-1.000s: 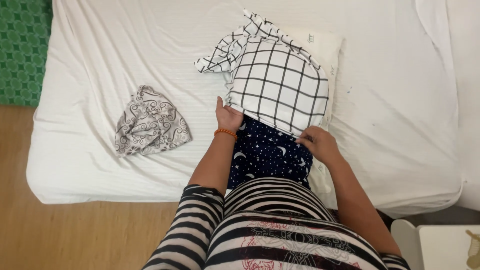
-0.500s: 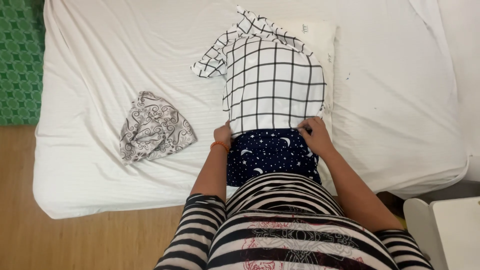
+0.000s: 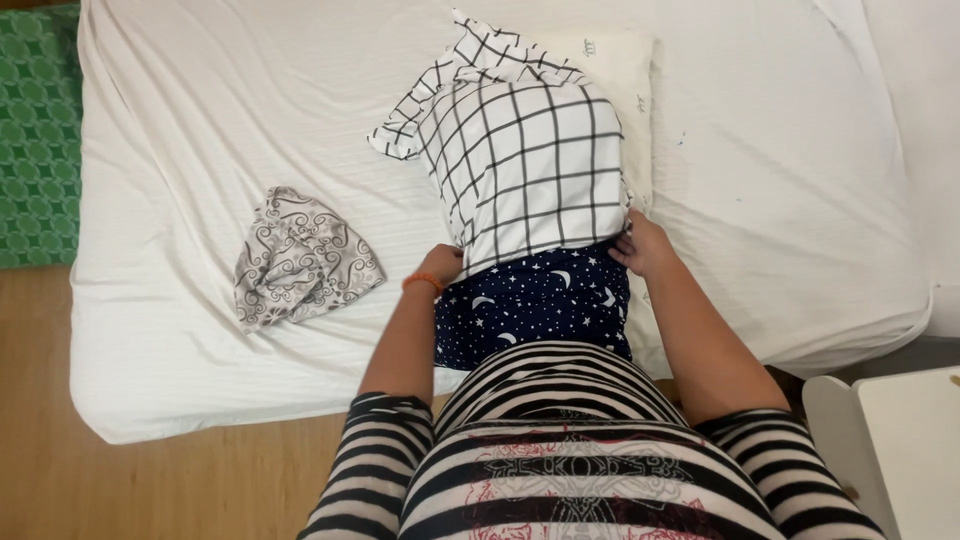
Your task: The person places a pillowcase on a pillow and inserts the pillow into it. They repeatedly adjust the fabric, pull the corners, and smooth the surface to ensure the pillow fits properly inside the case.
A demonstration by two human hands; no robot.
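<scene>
1. One view, head camera. Both hands grip the near edge of a checked pillowcase [image 3: 525,165] that is part-way over a dark star-print pillow [image 3: 535,305].
2. Left hand [image 3: 443,265]: fingers closed on the left near corner of the pillowcase.
3. Right hand [image 3: 642,245]: fingers pinched on the right near corner.
4. Change over the last second: the pillowcase edge has come nearer along the pillow, both hands have moved toward the body, and less star-print cloth shows. Judged meaning: the cover is mostly on, with only the near end left bare.
5. Position: the pillow lies on a white bed [image 3: 200,150], near edge, centre-right, its far end on a second, white pillow [image 3: 625,70].
6. Count: pillowcases one; pillows two; crumpled grey patterned cloths [image 3: 300,255] one, left, well apart; green mats [image 3: 35,130] one, far left; white bedside tables [image 3: 900,440] one, near right.
</scene>
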